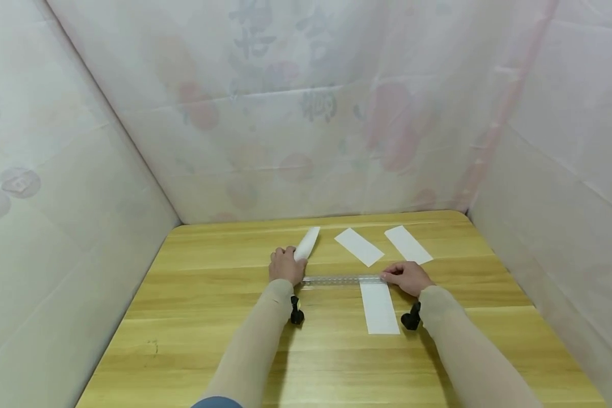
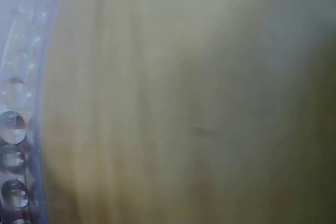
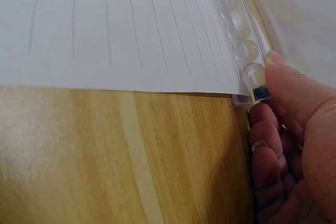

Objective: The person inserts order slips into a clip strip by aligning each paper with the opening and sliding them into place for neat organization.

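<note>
Pale wood grain filled the nearest part of my view: the light wooden table (image 1: 209,351), with both sleeved forearms reaching across it. Just beyond, a white lined paper strip (image 1: 379,306) lay lengthwise toward me, its far end tucked under the clear plastic ruler (image 1: 343,279) that ran crosswise between the hands. My right hand (image 1: 407,277) held the ruler's right end, thumb on top and fingers curled beneath its edge, as the right wrist view showed plainly (image 3: 286,129). My left hand (image 1: 287,265) sat on the ruler's left end with knuckles bent; whether it gripped or only pressed I could not tell, since the left wrist view was a blur of wood and ruler edge (image 2: 16,129). A rolled or curled white paper strip (image 1: 307,243) touched that hand's far side. Farther back, two more flat white strips (image 1: 359,247) (image 1: 408,244) lay apart near the draped pale fabric backdrop (image 1: 306,113).

I judged the risk to be slippage: uneven pressure at either end could let the ruler pivot and skew the strip beneath it.
</note>
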{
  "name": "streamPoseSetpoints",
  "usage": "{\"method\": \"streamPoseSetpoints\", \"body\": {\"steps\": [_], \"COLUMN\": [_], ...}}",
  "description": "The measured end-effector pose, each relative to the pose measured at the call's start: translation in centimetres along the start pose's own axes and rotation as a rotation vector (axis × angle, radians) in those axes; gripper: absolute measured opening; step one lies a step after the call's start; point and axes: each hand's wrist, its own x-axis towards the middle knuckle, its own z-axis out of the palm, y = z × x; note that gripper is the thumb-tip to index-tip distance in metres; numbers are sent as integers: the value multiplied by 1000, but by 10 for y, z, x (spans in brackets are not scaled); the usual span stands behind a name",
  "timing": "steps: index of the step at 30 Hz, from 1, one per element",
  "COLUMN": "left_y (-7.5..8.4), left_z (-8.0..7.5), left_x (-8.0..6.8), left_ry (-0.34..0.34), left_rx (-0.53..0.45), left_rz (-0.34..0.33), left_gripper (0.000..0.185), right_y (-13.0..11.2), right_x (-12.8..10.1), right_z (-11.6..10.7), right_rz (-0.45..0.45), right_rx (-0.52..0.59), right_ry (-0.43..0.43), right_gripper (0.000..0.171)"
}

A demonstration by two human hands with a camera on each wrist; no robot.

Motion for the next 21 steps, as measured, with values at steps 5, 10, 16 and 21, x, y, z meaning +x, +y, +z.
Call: {"method": "streamPoseSetpoints", "body": {"steps": [5,10,16,21], "left_y": [-4,-7,-5,-9], "left_z": [-1,-5,-16,-24], "left_x": [3,6,5,2], "left_ry": [-2,2,54,68], "left_rx": [-90,-302,-435,-467], "left_rz": [14,-32,-34,16], "left_gripper": [49,53,58,69], "right_y": [2,7,9,11], "right_x": [2,6,7,5], "right_z": [1,2,2,2], "right_rz": [18,13,24,24], "right_rx": [1,-3,-2,5], "right_ry": [-5,-2,2,-6], "right_gripper": [24,27,28,28]}}
